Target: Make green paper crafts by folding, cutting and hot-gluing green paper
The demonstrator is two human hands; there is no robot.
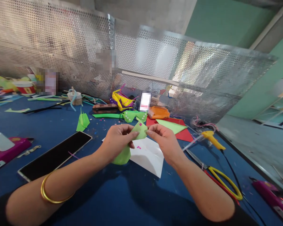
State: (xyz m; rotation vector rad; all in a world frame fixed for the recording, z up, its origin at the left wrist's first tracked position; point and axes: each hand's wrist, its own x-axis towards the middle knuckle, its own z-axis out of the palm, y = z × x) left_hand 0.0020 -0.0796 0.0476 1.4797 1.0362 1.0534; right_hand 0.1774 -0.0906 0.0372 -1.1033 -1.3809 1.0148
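Observation:
My left hand [119, 139] is closed on a light green cut-out piece [140, 131] that looks like paper or foam sheet, with a small magenta spot near its top. More green material [124, 156] hangs below that hand. My right hand [163, 141] pinches at the right edge of the piece; whether its fingertips grip the piece or something tiny is too small to tell. Under both hands lies a white sheet [152, 158] with a few small magenta bits [138, 147] on it. Just beyond is a green mask-like shape [132, 116] with pale dots.
A phone [55, 155] lies at left. Scissors [223, 182] and a yellow glue gun [213, 140] with a cord lie at right, near the table edge. Red sheets [184, 135], an orange pouch [159, 112] and yellow cut-outs [122, 99] sit before a perforated metal screen [179, 62]. Power strips [271, 194] flank both sides.

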